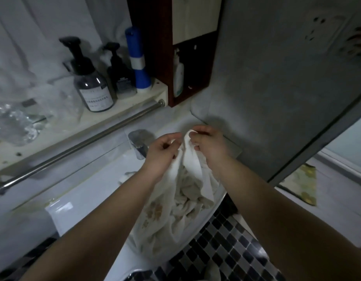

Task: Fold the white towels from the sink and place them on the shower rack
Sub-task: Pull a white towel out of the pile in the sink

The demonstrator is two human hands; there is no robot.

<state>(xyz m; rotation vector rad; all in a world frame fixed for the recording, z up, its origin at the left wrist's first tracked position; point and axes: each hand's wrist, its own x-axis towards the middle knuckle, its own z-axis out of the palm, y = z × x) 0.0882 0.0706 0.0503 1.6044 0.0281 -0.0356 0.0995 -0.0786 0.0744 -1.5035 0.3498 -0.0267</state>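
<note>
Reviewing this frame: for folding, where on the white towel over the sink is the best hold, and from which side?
Its top edge, from above. The towel hangs crumpled over the sink, so only the raised edge is easy to find. The left hand and right hand both pinch it there. Sliding them apart toward the corners would likely spread it.

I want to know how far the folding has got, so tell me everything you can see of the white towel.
The towel is soft white cloth with faint tan flower prints low on its left side. It is unfolded and crumpled, hanging in loose folds from its top edge and draping down over the sink. The left hand and right hand pinch that top edge close together, near the tap.
</note>
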